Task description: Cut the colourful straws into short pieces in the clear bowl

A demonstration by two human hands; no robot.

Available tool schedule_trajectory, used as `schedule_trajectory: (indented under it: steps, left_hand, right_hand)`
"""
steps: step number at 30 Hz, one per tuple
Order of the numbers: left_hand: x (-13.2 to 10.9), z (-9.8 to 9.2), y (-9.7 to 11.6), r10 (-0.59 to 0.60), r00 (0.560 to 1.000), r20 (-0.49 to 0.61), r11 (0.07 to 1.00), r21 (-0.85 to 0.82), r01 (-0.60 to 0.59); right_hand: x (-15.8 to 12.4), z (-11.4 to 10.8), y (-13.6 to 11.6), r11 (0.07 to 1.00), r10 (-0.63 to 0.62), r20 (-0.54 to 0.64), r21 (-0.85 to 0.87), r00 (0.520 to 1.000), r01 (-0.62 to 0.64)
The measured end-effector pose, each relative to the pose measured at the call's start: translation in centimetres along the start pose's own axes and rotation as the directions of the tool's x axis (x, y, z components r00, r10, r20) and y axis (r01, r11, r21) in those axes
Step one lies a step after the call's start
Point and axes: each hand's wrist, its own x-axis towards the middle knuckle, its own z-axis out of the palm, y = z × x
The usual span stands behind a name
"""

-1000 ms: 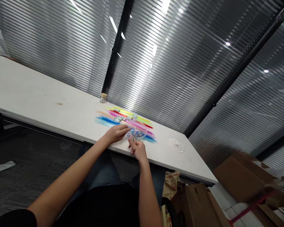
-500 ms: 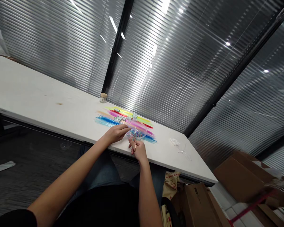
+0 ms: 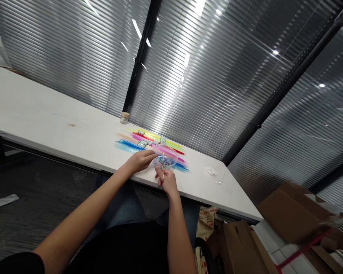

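My right hand (image 3: 168, 180) is closed around a pair of scissors (image 3: 163, 167), their blades pointing away from me over a clear round bowl (image 3: 176, 160). Small multicoloured bits (image 3: 166, 162) lie in the bowl. At the bowl's left side my left hand (image 3: 143, 160) is pinched, its fingertips close to the blades; whatever thin thing it holds is too small to make out. Bundles of long thin coloured strips are spread under and behind the bowl: blue strips (image 3: 126, 146), pink strips (image 3: 171, 152), red strips (image 3: 179, 152) and yellow strips (image 3: 174, 145).
Several small clear packets (image 3: 142, 144) lie on the strips. A lidded jar (image 3: 125, 117) stands by the glass wall. To the right on the white table (image 3: 188, 184) are a crumpled tissue (image 3: 210, 171) and clear plastic scraps (image 3: 221, 182). Cardboard boxes (image 3: 241, 247) sit at lower right.
Both hands and the scissors stay in nearly the same place over the bowl. Nothing else has visibly moved.
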Motion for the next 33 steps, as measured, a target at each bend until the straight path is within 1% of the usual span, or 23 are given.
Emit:
schedule_trajectory:
  steps: [7,10,13,18,26,30,33]
  left_hand:
    - [0.18,-0.23,0.13,0.014,1.000,-0.017,1.000,0.001,-0.014]
    - [0.35,-0.30,0.28,-0.013,1.000,-0.020,1.000,0.003,0.013]
    - [0.52,-0.38,0.43,-0.057,0.998,-0.036,0.998,0.020,0.058]
    - [0.53,-0.38,0.35,-0.065,0.994,-0.086,0.997,0.044,0.069]
    - [0.42,-0.34,0.20,-0.057,0.995,-0.077,0.997,0.053,0.061]
    - [0.33,-0.25,0.15,-0.061,0.995,-0.080,0.996,0.063,0.066]
    - [0.30,-0.19,0.13,-0.066,0.995,-0.079,0.996,0.059,0.070]
  right_hand:
    - [0.00,-0.06,0.04,1.000,-0.002,0.006,-0.014,1.000,0.002]
    - [0.11,-0.05,0.20,1.000,-0.001,-0.013,-0.006,1.000,0.001]
    - [0.28,-0.05,0.32,0.999,0.031,-0.034,0.026,0.999,-0.031]
    - [0.38,-0.05,0.40,0.998,0.047,-0.047,0.034,0.998,-0.046]
    - [0.29,-0.08,0.43,0.999,0.041,-0.054,0.016,0.998,-0.040]
    - [0.26,0.01,0.40,0.998,0.045,-0.077,0.054,0.996,-0.041]
    - [0.22,0.11,0.31,0.993,0.078,-0.073,0.093,0.994,-0.071]
